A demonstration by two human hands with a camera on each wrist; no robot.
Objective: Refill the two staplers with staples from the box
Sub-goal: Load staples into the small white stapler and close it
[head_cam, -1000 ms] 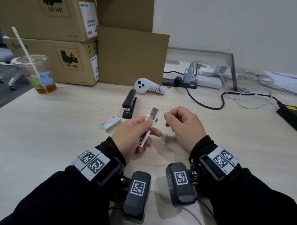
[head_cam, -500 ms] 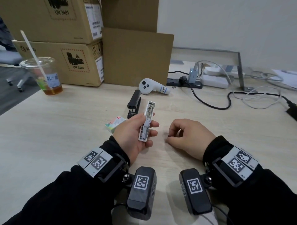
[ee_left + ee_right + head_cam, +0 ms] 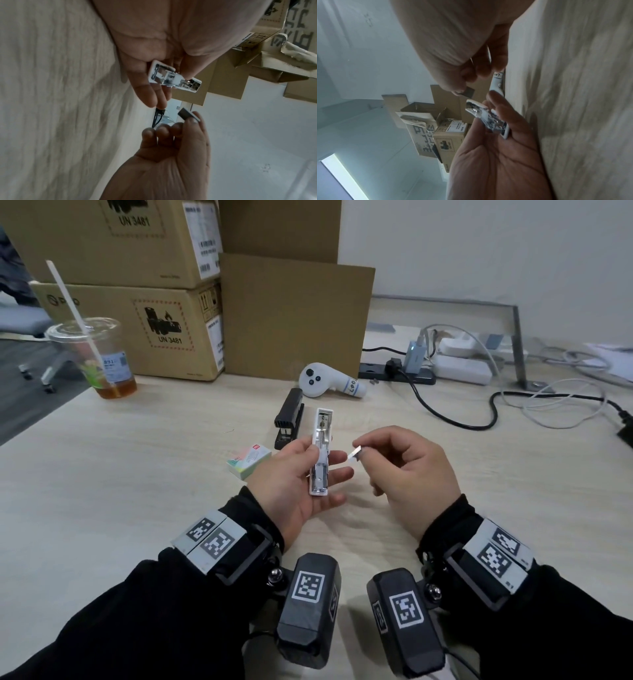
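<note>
Left hand (image 3: 294,474) cupped palm-up above the bench (image 3: 137,474), thumb and fingers curled round the opened white stapler (image 3: 320,453), its metal channel facing up. Right hand (image 3: 407,470) just beside it, thumb and forefinger pinching a short strip of staples (image 3: 357,454), the strip close to the stapler but not touching. From the head view only: black stapler (image 3: 289,419) lying beyond the left hand, staple box (image 3: 249,462) just left of it, white controller (image 3: 325,380) farther off, drink cup (image 3: 99,357) and cardboard boxes (image 3: 137,330) far left. From the left wrist view: channel interior plain, strip's flat side visible. From the right wrist view: stapler blurred, remaining right fingers curled into the palm.
</note>
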